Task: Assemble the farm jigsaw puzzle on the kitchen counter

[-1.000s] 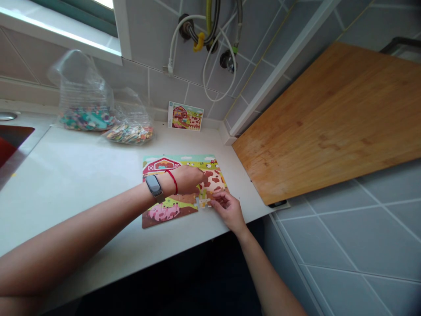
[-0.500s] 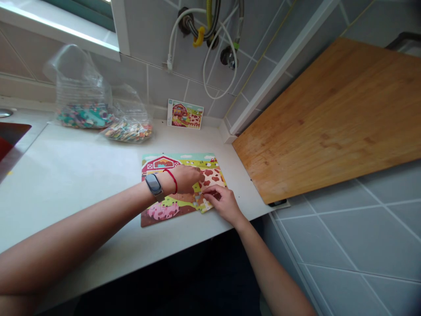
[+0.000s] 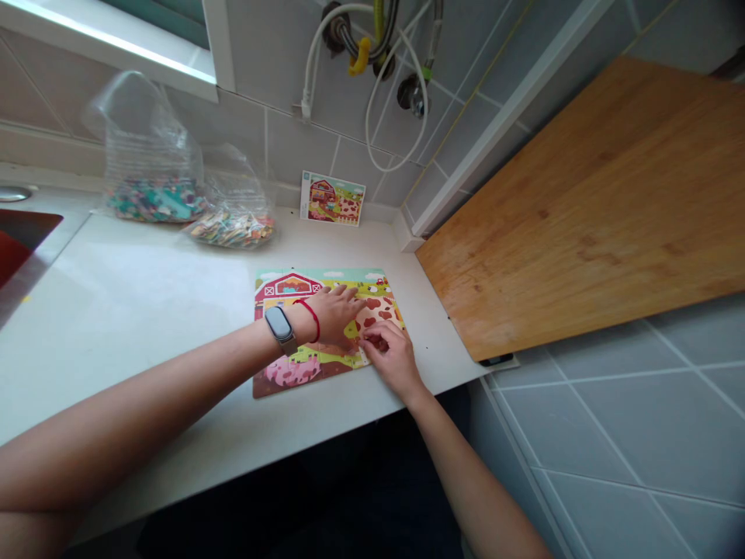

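Note:
A farm-scene jigsaw puzzle (image 3: 291, 373) with a red barn, a pink pig and a brown-spotted cow lies on the white counter (image 3: 145, 310). My left hand (image 3: 334, 314), with a watch and a red cord at the wrist, rests palm down on the puzzle's middle, its fingers spread. My right hand (image 3: 393, 353) is at the puzzle's lower right part, beside the left. Its thumb and forefinger are pinched together over the puzzle; whatever is between them is too small or hidden to make out.
Against the tiled wall leans a picture card (image 3: 332, 199) with the same farm scene. Two clear bags, one with teal pieces (image 3: 154, 200) and one with multicoloured pieces (image 3: 233, 228), stand at the back left. A wooden board (image 3: 582, 225) slants along the right side.
My left hand's fingers have gone from curled to spread flat on the puzzle. The gap at the puzzle's lower right, seen between the hands before, is now covered. The view has shifted slightly.

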Demonstrator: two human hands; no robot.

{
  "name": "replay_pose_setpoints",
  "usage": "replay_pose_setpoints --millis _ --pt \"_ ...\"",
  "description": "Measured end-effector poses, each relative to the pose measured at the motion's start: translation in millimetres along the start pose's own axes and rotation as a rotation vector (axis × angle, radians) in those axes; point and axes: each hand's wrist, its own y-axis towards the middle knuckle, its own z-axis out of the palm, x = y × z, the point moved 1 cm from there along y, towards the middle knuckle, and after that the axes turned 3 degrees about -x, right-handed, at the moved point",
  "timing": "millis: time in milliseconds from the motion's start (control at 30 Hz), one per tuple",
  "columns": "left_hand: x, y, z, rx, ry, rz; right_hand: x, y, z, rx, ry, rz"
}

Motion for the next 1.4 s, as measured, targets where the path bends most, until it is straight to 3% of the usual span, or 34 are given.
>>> replay_pose_setpoints --millis 133,300,433,667,833,933,1067,1133,1200,1300,1400 --pt "-2.1 0.5 5.8 0.015 0.017 -0.020 2.4 -8.8 -6.8 -0.099 -0.078 -0.040" --pt "3.9 2.6 16.7 0.027 -0.009 -0.012 1.0 -31.3 -11.4 0.078 -0.312 -0.113" --pt "9.7 4.5 23.9 0.030 0.000 -0.019 -3.8 -40.1 -10.8 0.179 -0.371 -0.082" --pt "28.3 7.0 36.3 0.011 -0.066 0.041 -3.5 -37.8 -8.2 0.181 -0.362 -0.050" --pt "31.4 -18.6 56.6 -0.190 -0.089 0.030 -3.7 -40.2 -4.2 0.108 -0.341 -0.065" --pt "28.3 -54.8 71.7 -0.332 -0.156 -0.082 -7.8 -41.1 -8.2 -0.073 -0.223 -0.048" --pt "20.8 -110.2 72.8 -0.641 -0.471 -0.274 -17.7 -40.1 -24.3 -0.360 0.055 0.071" --pt "15.4 -131.7 66.5 -0.875 -0.747 -0.367 -23.5 -38.2 -33.2 -0.454 0.198 0.161" --pt "9.4 -144.9 61.9 -1.038 -1.129 -0.485 -28.2 -35.9 -39.8 -0.479 0.330 0.239" --pt "0.0 -150.6 59.9 -1.094 -1.632 -0.613 -31.3 -33.6 -45.0 -0.414 0.481 0.293" --pt "-5.8 -149.9 57.7 -1.109 -1.821 -0.660 -31.1 -34.4 -48.4 -0.346 0.536 0.288"
